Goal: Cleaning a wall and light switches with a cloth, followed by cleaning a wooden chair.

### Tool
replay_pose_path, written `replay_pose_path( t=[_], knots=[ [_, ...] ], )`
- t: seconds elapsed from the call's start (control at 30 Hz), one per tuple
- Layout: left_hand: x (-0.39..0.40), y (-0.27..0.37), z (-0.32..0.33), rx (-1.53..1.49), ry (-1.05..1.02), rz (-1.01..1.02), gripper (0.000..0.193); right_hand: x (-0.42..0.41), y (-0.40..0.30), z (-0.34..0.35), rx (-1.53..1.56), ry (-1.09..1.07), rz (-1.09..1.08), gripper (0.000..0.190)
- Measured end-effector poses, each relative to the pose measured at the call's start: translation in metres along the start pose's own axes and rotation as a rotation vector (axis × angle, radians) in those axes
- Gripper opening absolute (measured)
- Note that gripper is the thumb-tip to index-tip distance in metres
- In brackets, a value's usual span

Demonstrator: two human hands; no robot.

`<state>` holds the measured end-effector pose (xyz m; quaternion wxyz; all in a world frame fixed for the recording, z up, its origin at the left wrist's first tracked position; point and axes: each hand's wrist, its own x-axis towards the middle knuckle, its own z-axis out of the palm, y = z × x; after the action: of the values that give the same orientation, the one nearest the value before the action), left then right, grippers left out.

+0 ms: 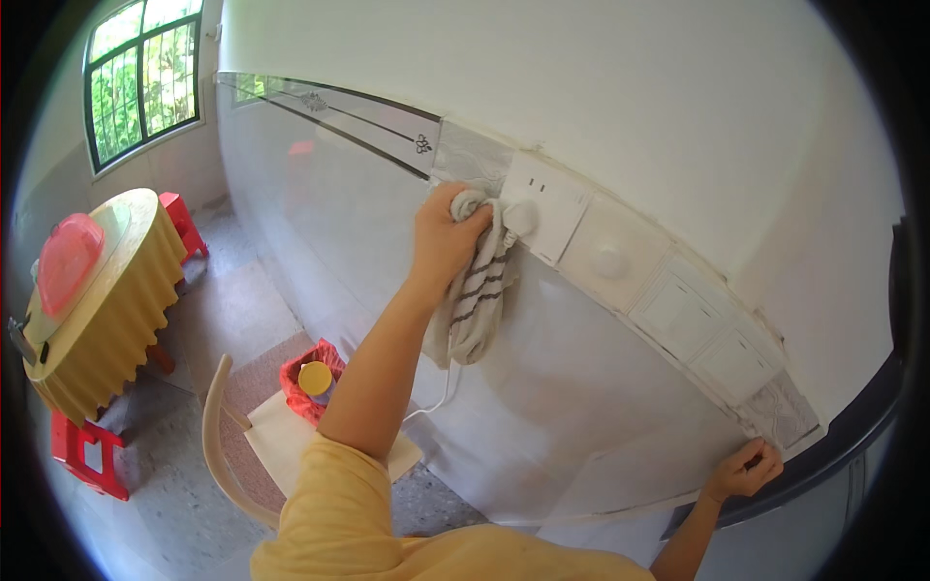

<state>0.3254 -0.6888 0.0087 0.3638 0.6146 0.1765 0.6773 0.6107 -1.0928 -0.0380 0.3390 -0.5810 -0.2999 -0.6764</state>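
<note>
My left hand [445, 236] grips a bunched grey towel [476, 312] with dark stripes against the tiled wall. The towel's lower part hangs below the fist, just left of a white plug [522, 218]. That plug sits in a white wall socket plate [550, 196], and a white cord [439, 403] shows beneath the towel. Far to the right, my right hand [746, 468] is loosely curled near the tile edge, below a patterned border tile [781, 410]. I see nothing in its fingers.
Right of the socket are a round-knob wall plate [609, 260] and switch plates [676, 309]. Below left stands a chair [214, 428] with a red bag [290, 396] holding a yellow-lidded container [316, 378]. A cloth-covered table [109, 312] and red stools [80, 454] stand left.
</note>
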Motion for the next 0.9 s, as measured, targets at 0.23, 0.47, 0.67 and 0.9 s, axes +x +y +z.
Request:
replay_pose_path(
  t=[0.23, 0.47, 0.67, 0.9],
  knots=[
    [-0.018, 0.006, -0.010, 0.249, -0.069, 0.065, 0.013, 0.001, 0.004, -0.004, -0.086, -0.043, 0.000, 0.008],
    [-0.050, 0.029, -0.003, 0.126, 0.116, 0.028, 0.021, -0.007, 0.010, -0.004, -0.095, -0.062, 0.066, 0.013],
    [-0.053, 0.058, 0.036, 0.279, 0.278, 0.101, 0.033, -0.002, 0.003, -0.003, -0.075, -0.030, 0.014, 0.012],
    [-0.145, 0.020, 0.035, 0.236, 0.313, 0.041, 0.036, -0.002, 0.002, -0.004, -0.077, -0.012, 0.013, 0.012]
  ],
)
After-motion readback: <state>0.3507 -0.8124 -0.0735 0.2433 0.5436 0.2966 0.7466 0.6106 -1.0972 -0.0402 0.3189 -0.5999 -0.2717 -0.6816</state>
